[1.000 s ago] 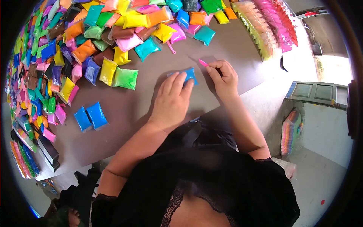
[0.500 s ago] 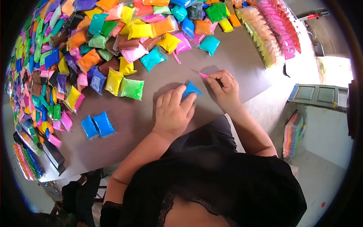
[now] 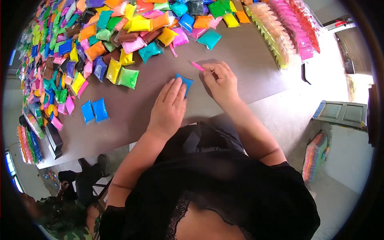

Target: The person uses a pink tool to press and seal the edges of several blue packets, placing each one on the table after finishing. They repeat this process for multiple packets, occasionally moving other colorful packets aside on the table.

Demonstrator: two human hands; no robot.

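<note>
My left hand (image 3: 168,106) lies flat with its fingers stretched over a small blue packet (image 3: 186,83), whose right part shows beyond the fingertips. My right hand (image 3: 222,82) is closed on a thin pink plastic stick (image 3: 197,66), pinched between thumb and fingers, its tip pointing up and left above the table. Two more blue packets, one (image 3: 87,111) beside the other (image 3: 100,109), lie to the left of my left hand.
A large heap of coloured packets (image 3: 96,50) covers the table's (image 3: 236,48) far left. Strips of yellow, peach, pink and red packets (image 3: 286,30) stand at the far right. A black object (image 3: 54,140) sits at the left edge. Another person (image 3: 68,212) is at lower left.
The camera view has shifted. My left fingers have straightened and flattened over the blue packet, which is turned differently. My right hand still holds the pink stick.
</note>
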